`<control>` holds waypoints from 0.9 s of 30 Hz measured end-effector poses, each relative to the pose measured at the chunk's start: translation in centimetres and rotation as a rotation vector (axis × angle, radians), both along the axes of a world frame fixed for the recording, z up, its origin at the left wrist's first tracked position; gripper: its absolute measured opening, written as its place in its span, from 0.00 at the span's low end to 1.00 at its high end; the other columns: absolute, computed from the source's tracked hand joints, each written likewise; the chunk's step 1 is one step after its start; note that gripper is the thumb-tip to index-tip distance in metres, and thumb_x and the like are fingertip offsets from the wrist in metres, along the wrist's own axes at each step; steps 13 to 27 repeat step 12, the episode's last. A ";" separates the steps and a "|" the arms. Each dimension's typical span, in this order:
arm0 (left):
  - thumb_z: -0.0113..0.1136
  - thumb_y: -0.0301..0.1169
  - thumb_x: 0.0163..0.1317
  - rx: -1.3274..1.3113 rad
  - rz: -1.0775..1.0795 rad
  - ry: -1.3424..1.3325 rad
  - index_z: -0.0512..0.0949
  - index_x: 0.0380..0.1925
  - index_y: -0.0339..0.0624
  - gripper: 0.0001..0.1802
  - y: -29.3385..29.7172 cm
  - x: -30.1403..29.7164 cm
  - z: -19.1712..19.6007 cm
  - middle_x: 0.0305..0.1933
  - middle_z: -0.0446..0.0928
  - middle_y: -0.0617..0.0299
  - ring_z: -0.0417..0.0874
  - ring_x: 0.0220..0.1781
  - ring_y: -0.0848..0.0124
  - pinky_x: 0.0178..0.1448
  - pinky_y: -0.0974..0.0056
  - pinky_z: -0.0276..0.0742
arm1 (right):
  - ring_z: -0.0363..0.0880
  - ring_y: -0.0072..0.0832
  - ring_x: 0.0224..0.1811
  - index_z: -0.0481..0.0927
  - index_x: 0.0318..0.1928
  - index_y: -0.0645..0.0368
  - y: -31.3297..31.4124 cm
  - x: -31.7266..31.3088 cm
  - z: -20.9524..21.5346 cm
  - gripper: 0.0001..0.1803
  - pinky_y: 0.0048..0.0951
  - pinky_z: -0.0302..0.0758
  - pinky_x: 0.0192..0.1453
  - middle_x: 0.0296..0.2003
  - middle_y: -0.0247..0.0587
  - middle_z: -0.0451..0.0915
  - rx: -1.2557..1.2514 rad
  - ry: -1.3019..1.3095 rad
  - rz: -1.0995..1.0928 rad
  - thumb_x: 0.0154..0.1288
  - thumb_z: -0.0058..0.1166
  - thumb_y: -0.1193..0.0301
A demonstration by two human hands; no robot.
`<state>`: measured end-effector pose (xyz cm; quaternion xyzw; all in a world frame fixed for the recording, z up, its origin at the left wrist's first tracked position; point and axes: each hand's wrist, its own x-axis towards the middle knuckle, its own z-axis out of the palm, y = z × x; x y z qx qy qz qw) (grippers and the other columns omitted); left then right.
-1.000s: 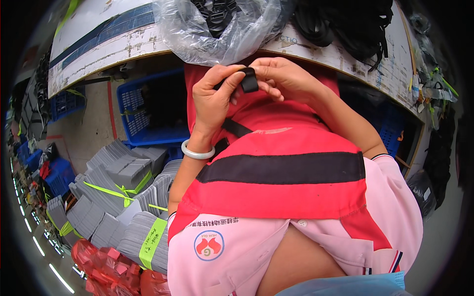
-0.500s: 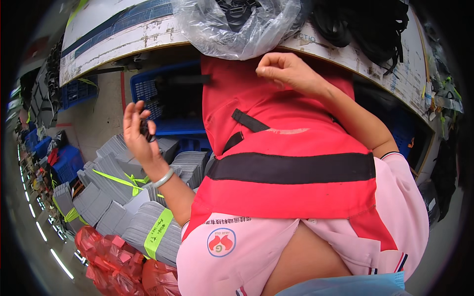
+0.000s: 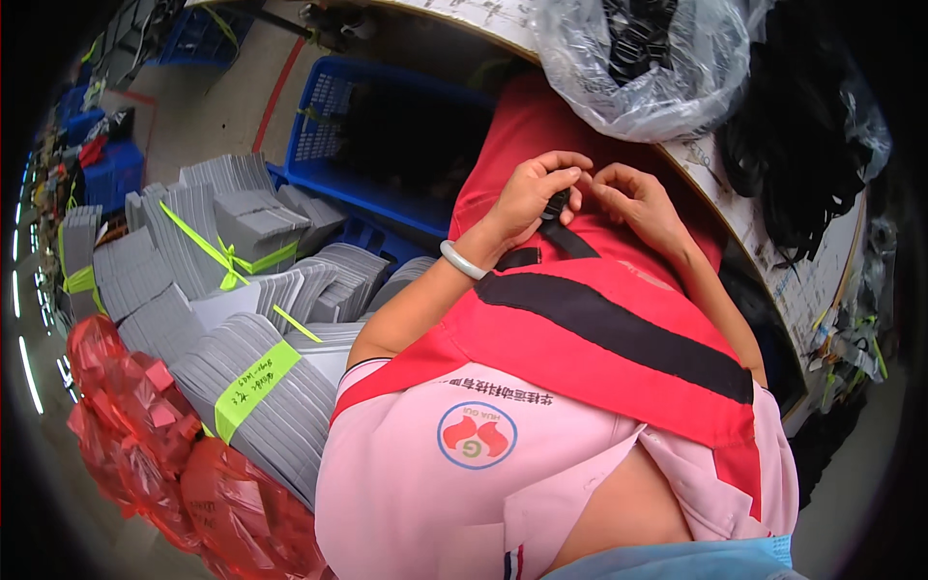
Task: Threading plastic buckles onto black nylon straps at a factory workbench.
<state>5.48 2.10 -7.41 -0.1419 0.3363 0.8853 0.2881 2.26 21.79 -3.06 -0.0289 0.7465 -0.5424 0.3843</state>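
Observation:
My left hand (image 3: pixel 530 201), with a pale bangle at its wrist, is closed around a small black buckle (image 3: pixel 555 204) above my lap. Close beside it, my right hand (image 3: pixel 640 205) has its fingers curled in, their tips almost meeting those of the left. Whatever the right fingertips pinch is too small or hidden to make out. Beneath both hands lies a red apron (image 3: pixel 599 307) with a wide black band. A short black strap (image 3: pixel 570 242) runs on the apron just below the buckle.
A clear plastic bag (image 3: pixel 580 82) of black buckles sits at the worn table's (image 3: pixel 706 159) edge, beside a pile of black straps (image 3: pixel 788 135). Left of me are a blue crate (image 3: pixel 387 184) with dark contents, stacked grey pads (image 3: pixel 275 396) tied with yellow-green strips, and red plastic bags (image 3: pixel 130 416).
My left hand has come in from the far left with the buckle to meet my right hand over the apron. The view has turned, so the table and bag appear farther right.

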 end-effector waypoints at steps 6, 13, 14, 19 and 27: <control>0.53 0.18 0.61 -0.096 0.054 0.121 0.63 0.63 0.40 0.29 -1.5 0.7 1.3 0.54 0.72 0.57 0.77 0.30 0.78 0.24 0.75 0.70 | 0.72 0.13 0.29 0.78 0.41 0.62 -3.0 -0.9 1.1 0.10 0.18 0.71 0.34 0.28 0.28 0.77 0.047 0.073 0.092 0.71 0.51 0.68; 0.53 0.16 0.54 -0.250 -0.009 0.347 0.46 0.74 0.55 0.48 -2.3 0.9 1.6 0.63 0.65 0.56 0.79 0.30 0.72 0.29 0.74 0.76 | 0.76 0.14 0.31 0.80 0.47 0.61 -6.1 -2.1 1.5 0.12 0.18 0.73 0.37 0.31 0.30 0.80 0.018 -0.075 0.238 0.71 0.53 0.66; 0.53 0.16 0.54 -0.250 -0.009 0.347 0.46 0.74 0.55 0.48 -2.3 0.9 1.6 0.63 0.65 0.56 0.79 0.30 0.72 0.29 0.74 0.76 | 0.76 0.14 0.31 0.80 0.47 0.61 -6.1 -2.1 1.5 0.12 0.18 0.73 0.37 0.31 0.30 0.80 0.018 -0.075 0.238 0.71 0.53 0.66; 0.53 0.16 0.54 -0.250 -0.009 0.347 0.46 0.74 0.55 0.48 -2.3 0.9 1.6 0.63 0.65 0.56 0.79 0.30 0.72 0.29 0.74 0.76 | 0.76 0.14 0.31 0.80 0.47 0.61 -6.1 -2.1 1.5 0.12 0.18 0.73 0.37 0.31 0.30 0.80 0.018 -0.075 0.238 0.71 0.53 0.66; 0.53 0.16 0.54 -0.250 -0.009 0.347 0.46 0.74 0.55 0.48 -2.3 0.9 1.6 0.63 0.65 0.56 0.79 0.30 0.72 0.29 0.74 0.76 | 0.76 0.14 0.31 0.80 0.47 0.61 -6.1 -2.1 1.5 0.12 0.18 0.73 0.37 0.31 0.30 0.80 0.018 -0.075 0.238 0.71 0.53 0.66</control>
